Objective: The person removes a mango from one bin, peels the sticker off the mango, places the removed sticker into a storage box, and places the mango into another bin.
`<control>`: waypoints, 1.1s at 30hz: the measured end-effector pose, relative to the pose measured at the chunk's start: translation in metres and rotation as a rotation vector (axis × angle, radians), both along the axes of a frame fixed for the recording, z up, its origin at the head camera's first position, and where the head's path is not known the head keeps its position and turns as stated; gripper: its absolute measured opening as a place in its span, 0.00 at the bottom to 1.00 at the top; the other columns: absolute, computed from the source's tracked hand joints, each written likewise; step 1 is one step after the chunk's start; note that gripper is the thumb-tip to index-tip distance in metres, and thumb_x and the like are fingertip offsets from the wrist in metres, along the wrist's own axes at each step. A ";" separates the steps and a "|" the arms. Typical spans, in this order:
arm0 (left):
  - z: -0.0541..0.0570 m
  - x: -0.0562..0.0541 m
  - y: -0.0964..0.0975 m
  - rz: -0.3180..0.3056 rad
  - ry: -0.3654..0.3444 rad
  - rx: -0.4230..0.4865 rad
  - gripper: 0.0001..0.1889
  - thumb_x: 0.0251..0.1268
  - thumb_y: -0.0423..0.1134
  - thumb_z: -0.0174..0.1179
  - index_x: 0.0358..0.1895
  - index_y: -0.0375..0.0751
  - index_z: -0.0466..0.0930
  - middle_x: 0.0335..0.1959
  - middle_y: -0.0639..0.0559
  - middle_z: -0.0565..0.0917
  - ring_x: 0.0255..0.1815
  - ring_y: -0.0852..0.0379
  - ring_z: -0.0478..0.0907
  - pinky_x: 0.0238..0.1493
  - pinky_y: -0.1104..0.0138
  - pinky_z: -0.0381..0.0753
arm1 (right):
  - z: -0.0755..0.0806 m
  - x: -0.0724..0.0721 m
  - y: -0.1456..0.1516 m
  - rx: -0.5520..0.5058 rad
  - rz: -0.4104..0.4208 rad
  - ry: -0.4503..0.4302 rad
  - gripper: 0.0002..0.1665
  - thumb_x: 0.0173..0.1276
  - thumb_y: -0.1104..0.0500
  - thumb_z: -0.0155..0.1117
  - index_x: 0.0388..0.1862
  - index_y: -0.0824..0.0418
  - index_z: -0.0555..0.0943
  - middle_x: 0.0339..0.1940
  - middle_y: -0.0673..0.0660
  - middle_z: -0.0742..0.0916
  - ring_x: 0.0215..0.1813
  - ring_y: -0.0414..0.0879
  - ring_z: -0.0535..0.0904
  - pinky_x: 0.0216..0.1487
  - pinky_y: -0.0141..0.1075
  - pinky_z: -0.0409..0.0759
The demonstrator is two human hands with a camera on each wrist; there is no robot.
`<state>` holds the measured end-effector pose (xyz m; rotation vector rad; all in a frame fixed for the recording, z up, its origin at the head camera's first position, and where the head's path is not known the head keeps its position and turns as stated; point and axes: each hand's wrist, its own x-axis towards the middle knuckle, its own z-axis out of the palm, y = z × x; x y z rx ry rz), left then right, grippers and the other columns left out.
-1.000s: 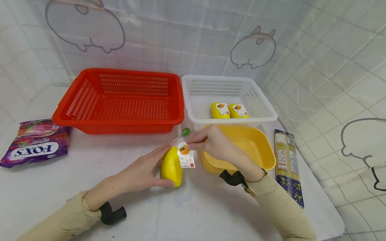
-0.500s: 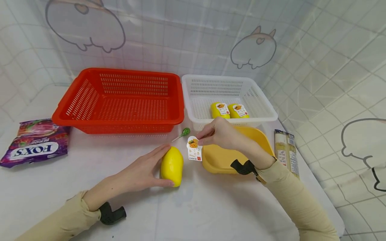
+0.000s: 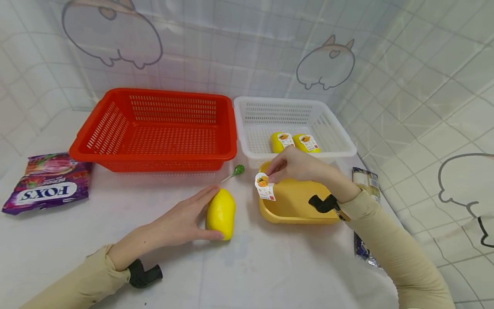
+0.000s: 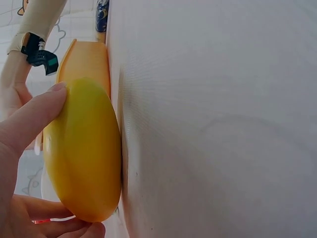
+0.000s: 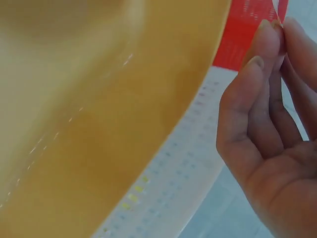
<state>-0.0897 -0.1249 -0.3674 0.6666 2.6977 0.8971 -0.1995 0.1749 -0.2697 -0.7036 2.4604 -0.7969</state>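
Note:
A yellow mango [image 3: 221, 213], smooth and without a label, lies on the white-covered table. My left hand [image 3: 181, 221] holds it from the left, thumb at the near end and fingers at the far end; the left wrist view shows the thumb [image 4: 42, 111] pressed to its skin. Farther right, my right hand [image 3: 295, 165] pinches a white label [image 3: 265, 187] printed with mangoes between thumb and fingers. The label hangs over the left rim of a yellow plastic basin [image 3: 297, 204]. In the right wrist view only a sliver of the label shows at the fingertips.
Two labelled mangoes [image 3: 305, 143] sit in a white basket [image 3: 266, 103] at the back. Beside it stands a red basket [image 3: 170, 164]. A green lollipop [image 3: 239, 169] lies in front. A FOX'S bag [image 3: 52, 182] is far left; spaghetti packs [image 3: 366, 178], partly hidden by my arm, lie right.
My right hand has carried the label away from the mango, rightward and back to the basin's left rim. My left hand and the mango have stayed in place.

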 end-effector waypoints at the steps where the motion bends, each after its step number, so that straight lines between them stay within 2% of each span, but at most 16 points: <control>1: 0.000 0.000 0.000 -0.001 -0.004 -0.002 0.63 0.46 0.72 0.70 0.80 0.41 0.51 0.81 0.43 0.54 0.79 0.41 0.57 0.73 0.42 0.63 | -0.001 -0.002 0.002 0.005 0.005 -0.011 0.08 0.60 0.60 0.76 0.39 0.59 0.90 0.31 0.50 0.90 0.34 0.43 0.81 0.39 0.30 0.80; 6: 0.001 0.001 0.001 0.004 -0.030 -0.010 0.63 0.46 0.72 0.69 0.80 0.41 0.49 0.81 0.43 0.53 0.79 0.40 0.55 0.74 0.41 0.61 | -0.004 -0.007 0.011 0.041 0.032 -0.080 0.09 0.63 0.60 0.74 0.41 0.61 0.88 0.30 0.52 0.90 0.35 0.45 0.83 0.44 0.35 0.82; 10: 0.001 0.001 0.001 0.010 -0.037 -0.015 0.64 0.45 0.73 0.69 0.81 0.42 0.49 0.81 0.43 0.53 0.79 0.40 0.55 0.74 0.41 0.61 | -0.008 -0.008 0.016 0.078 0.039 -0.106 0.07 0.65 0.60 0.72 0.40 0.61 0.87 0.30 0.52 0.89 0.38 0.52 0.83 0.47 0.43 0.81; 13: 0.001 0.001 0.001 0.011 -0.041 -0.016 0.64 0.45 0.73 0.69 0.81 0.42 0.49 0.81 0.44 0.52 0.79 0.40 0.54 0.74 0.42 0.60 | -0.012 -0.009 0.019 0.100 0.044 -0.106 0.06 0.66 0.60 0.71 0.38 0.61 0.85 0.31 0.53 0.88 0.39 0.55 0.82 0.46 0.45 0.81; 17: 0.001 0.001 0.001 0.011 -0.046 -0.022 0.64 0.45 0.74 0.68 0.81 0.43 0.48 0.82 0.44 0.52 0.80 0.41 0.53 0.74 0.42 0.60 | -0.016 -0.009 0.019 0.128 0.053 -0.088 0.05 0.68 0.61 0.69 0.36 0.63 0.83 0.31 0.57 0.87 0.36 0.54 0.82 0.43 0.44 0.82; 22: 0.000 0.001 0.000 0.009 -0.041 -0.022 0.64 0.46 0.74 0.68 0.81 0.43 0.48 0.82 0.45 0.52 0.80 0.42 0.53 0.74 0.42 0.60 | -0.021 -0.012 0.018 0.177 0.055 -0.069 0.06 0.69 0.60 0.67 0.37 0.63 0.83 0.31 0.60 0.87 0.33 0.54 0.81 0.36 0.36 0.80; 24: 0.001 0.001 0.000 0.007 -0.042 -0.020 0.64 0.46 0.74 0.68 0.81 0.43 0.48 0.82 0.45 0.52 0.80 0.42 0.53 0.74 0.42 0.60 | -0.023 -0.012 0.017 0.185 0.061 -0.073 0.06 0.69 0.60 0.67 0.37 0.63 0.83 0.30 0.61 0.87 0.33 0.55 0.81 0.34 0.36 0.80; 29: 0.001 0.000 0.000 0.002 -0.041 -0.017 0.64 0.46 0.73 0.68 0.81 0.42 0.49 0.82 0.45 0.52 0.80 0.42 0.54 0.75 0.43 0.60 | -0.027 -0.014 0.016 0.177 0.079 -0.092 0.06 0.69 0.62 0.66 0.38 0.65 0.83 0.31 0.62 0.87 0.32 0.57 0.82 0.37 0.43 0.83; 33: 0.001 0.000 0.001 0.001 -0.042 -0.018 0.64 0.46 0.74 0.68 0.81 0.43 0.49 0.82 0.45 0.52 0.80 0.43 0.54 0.75 0.43 0.60 | -0.030 -0.017 0.016 0.178 0.080 -0.099 0.05 0.68 0.63 0.67 0.38 0.65 0.83 0.30 0.61 0.87 0.30 0.51 0.80 0.35 0.38 0.82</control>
